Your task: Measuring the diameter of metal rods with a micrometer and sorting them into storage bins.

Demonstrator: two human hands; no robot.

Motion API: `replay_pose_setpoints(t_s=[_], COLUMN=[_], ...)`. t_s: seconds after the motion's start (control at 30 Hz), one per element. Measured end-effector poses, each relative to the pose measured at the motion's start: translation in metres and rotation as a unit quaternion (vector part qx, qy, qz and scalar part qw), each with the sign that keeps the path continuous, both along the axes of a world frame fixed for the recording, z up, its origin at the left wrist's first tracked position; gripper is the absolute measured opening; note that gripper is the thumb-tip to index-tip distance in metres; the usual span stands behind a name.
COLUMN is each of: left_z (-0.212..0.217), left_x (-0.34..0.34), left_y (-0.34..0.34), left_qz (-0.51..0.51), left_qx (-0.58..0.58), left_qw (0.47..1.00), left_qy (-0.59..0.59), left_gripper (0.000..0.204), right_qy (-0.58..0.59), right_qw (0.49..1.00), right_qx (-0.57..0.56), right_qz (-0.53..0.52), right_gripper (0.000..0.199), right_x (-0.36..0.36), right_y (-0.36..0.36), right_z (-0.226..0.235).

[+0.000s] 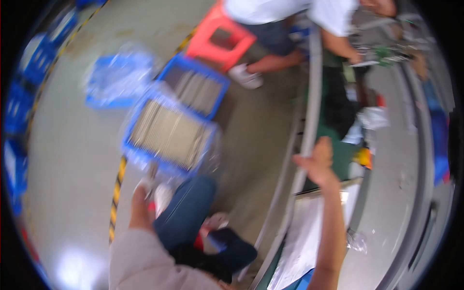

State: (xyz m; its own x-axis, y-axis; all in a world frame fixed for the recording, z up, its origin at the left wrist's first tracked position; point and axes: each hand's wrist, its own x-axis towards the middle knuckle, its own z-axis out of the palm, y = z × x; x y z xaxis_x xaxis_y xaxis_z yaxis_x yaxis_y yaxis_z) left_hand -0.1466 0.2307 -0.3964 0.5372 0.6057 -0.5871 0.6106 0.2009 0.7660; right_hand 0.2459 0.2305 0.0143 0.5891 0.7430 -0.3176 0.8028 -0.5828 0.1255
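Note:
My right hand [317,163] is at the workbench's pale edge rail [313,92]; its thumb points out to the side and its fingers stretch forward, with nothing visible in them. Whether it presses on the rail I cannot tell. Down on the left, my left hand [148,178] is blurred beside the near corner of a blue crate [159,162] on the floor. Clear plastic film lines that crate, and closely packed rows of thin beige-grey pieces [169,133] fill it. The fingers of my left hand are smeared, so their grip does not show.
Behind stands a second blue crate [220,99] of similar pieces; a film-covered blue crate [108,103] lies farther left. A co-worker [270,34] is by a red stool [205,43]. White papers [304,237] lie on the bench. More blue crates [36,60] line the left.

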Motion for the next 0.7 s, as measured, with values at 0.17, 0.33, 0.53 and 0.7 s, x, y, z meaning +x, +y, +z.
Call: replay_pose_setpoints(t_s=[0.17, 0.33, 0.53, 0.7], left_z=[-0.073, 0.028, 0.048, 0.061], left_x=[-0.041, 0.031, 0.045, 0.061], left_y=[0.010, 0.052, 0.085, 0.098], left_qz=[-0.260, 0.111, 0.120, 0.091], left_qx=[0.093, -0.290, -0.326, -0.303], left_qw=[0.943, 0.950, 0.932, 0.939], left_qy=[0.187, -0.029, -0.100, -0.135], left_gripper=[0.024, 0.022, 0.023, 0.026], right_qy=[0.046, 0.044, 0.051, 0.050], right_qw=[0.998, 0.997, 0.998, 0.997], right_qx=[0.035, 0.044, 0.031, 0.032], right_qz=[-0.022, -0.043, -0.038, -0.045], right_gripper=[0.104, 0.103, 0.103, 0.103], right_x=[-0.021, -0.009, -0.015, -0.014], right_y=[0.016, 0.003, 0.015, 0.014], right_z=[-0.013, 0.005, 0.000, 0.001])
